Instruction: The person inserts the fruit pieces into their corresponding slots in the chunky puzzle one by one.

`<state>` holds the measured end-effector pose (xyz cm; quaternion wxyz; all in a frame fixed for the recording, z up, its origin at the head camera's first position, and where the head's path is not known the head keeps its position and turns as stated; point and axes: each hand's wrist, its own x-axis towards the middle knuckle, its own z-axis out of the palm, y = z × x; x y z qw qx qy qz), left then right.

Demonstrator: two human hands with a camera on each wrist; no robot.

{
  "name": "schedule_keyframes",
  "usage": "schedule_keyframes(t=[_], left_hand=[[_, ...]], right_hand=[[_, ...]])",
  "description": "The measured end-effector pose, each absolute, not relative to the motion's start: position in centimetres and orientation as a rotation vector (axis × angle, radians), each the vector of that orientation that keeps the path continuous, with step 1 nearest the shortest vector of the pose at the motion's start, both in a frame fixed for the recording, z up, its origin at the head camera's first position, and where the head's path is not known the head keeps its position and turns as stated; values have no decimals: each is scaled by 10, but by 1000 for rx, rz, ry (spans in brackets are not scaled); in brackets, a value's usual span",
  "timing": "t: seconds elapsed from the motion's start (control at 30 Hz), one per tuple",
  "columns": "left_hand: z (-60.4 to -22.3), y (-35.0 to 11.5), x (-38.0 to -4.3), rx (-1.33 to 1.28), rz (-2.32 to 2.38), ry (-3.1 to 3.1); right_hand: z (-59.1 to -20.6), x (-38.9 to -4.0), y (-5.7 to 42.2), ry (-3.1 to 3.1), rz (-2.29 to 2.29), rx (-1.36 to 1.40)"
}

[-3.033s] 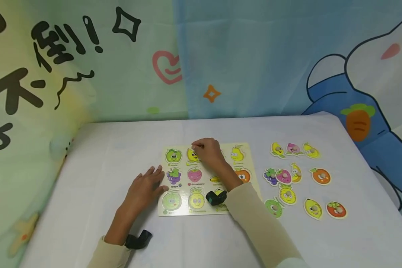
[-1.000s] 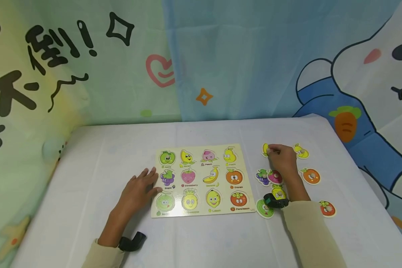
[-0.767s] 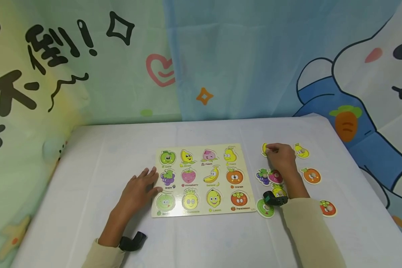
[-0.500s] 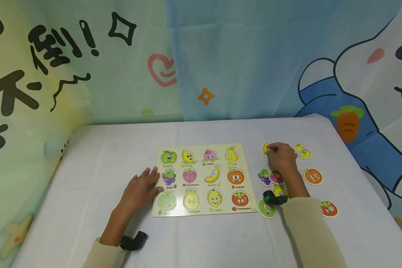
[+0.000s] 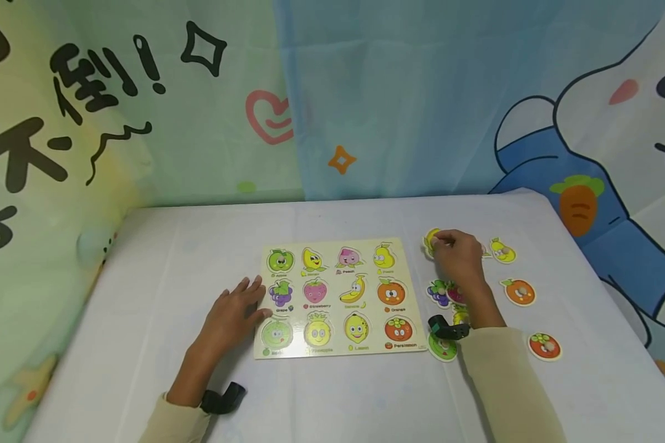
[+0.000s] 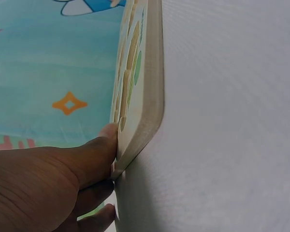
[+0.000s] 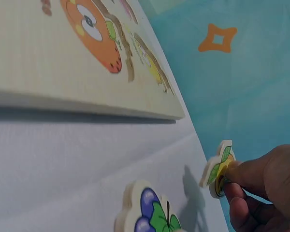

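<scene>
My right hand [image 5: 461, 258] pinches a yellow mango puzzle piece [image 5: 429, 243] with green leaves between thumb and fingers. In the right wrist view the mango piece [image 7: 223, 169] is tilted on edge, its shadow lying apart from it on the cloth. A wooden fruit puzzle board [image 5: 340, 355] lies flat to the left, with rows of labelled fruit pictures. At its left edge rests my left hand [image 5: 229, 317], fingers spread and thumb tip on the board. The left wrist view shows that thumb [image 6: 99, 150] against the board's corner.
Right of the board lie loose pieces: grapes [image 5: 438, 293], a strawberry [image 5: 455, 294], a pineapple [image 5: 461, 315], a green round fruit [image 5: 442, 348], a pear [image 5: 502, 251], an orange [image 5: 518, 292] and a persimmon [image 5: 545, 347]. My right arm hides others. A printed curtain [image 5: 393, 123] hangs behind the white-covered table.
My right hand has gone from over the board to the loose pieces on the right and taken the mango piece, which has just shifted left. My left hand stays at the board's edge.
</scene>
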<state>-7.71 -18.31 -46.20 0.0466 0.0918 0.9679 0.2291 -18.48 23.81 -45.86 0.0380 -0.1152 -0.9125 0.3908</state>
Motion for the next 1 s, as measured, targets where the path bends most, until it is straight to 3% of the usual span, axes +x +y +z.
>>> schedule_keyframes(t=[1.0], left_hand=[[-464,-184,-78,287,658,2965]], right_hand=[[-455,-181,158,-2702,1357,-4]])
